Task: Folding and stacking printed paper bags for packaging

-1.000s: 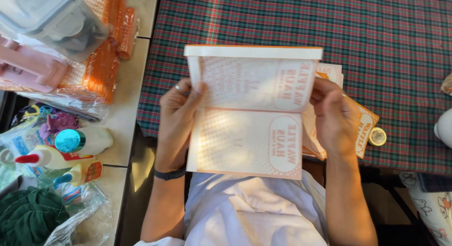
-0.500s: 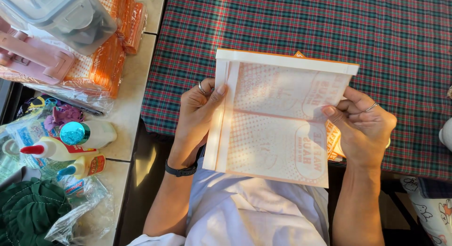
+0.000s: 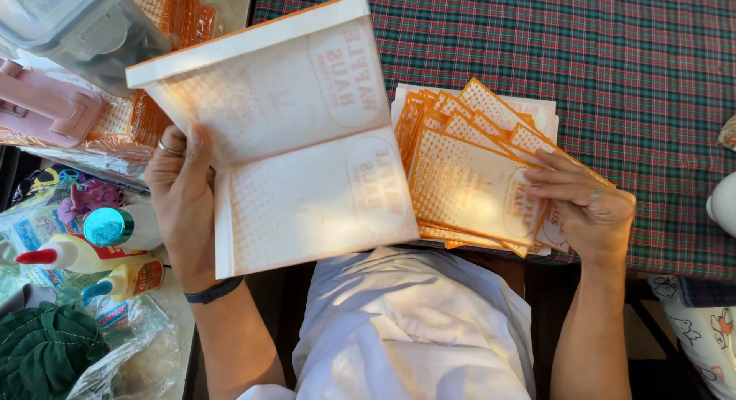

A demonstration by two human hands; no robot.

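Note:
My left hand (image 3: 184, 197) holds a flat white-and-orange paper bag (image 3: 287, 139) by its left edge, lifted and tilted toward the left above the table edge. My right hand (image 3: 579, 204) rests its fingers on a fanned stack of orange-patterned paper bags (image 3: 468, 178) lying on the plaid tablecloth (image 3: 552, 47). A ring shows on each hand, and a dark band sits on my left wrist.
To the left stand glue bottles (image 3: 92, 254), a pink plastic box (image 3: 42, 109), a clear lidded container (image 3: 77, 24) and wrapped orange packs (image 3: 172, 17). Green yarn (image 3: 38, 362) and plastic wrap lie at bottom left. A white object (image 3: 722, 204) pokes in at the right edge.
My right hand has let go of the bag and dropped onto the stack. My left hand has swung the bag to the left, uncovering the stack beneath.

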